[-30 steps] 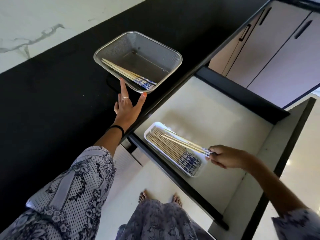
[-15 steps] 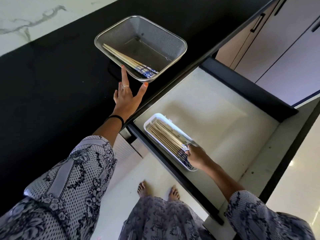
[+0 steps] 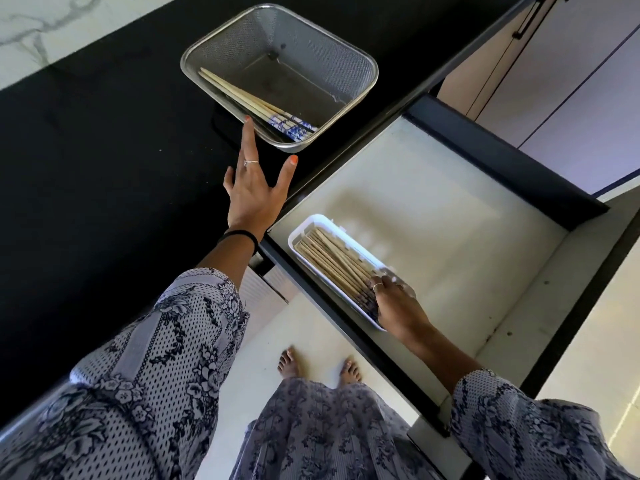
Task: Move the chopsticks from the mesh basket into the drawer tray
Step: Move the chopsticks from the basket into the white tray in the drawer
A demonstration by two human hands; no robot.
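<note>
A metal mesh basket (image 3: 322, 39) sits on the black counter with a few pale chopsticks (image 3: 242, 97) with blue-patterned ends lying along its left side. My left hand (image 3: 252, 192) rests flat on the counter, fingers spread, index fingertip touching the basket's near rim. In the open drawer (image 3: 433, 216) a white tray (image 3: 304, 230) holds several chopsticks (image 3: 332, 265) side by side. My right hand (image 3: 394, 306) lies over the tray's near end, fingers down on the chopsticks' patterned tips; whether it grips any of them cannot be told.
The black counter (image 3: 104, 150) spreads left of the basket. The drawer's dark front edge (image 3: 346, 327) runs below the tray. Cabinet doors (image 3: 571, 81) with dark handles stand at upper right. Bare feet (image 3: 318, 365) show on the pale floor.
My right hand carried a few chopsticks into the tray, laid them with the others, and now rests on the tray's near end. My left hand stayed on the counter by the basket.
</note>
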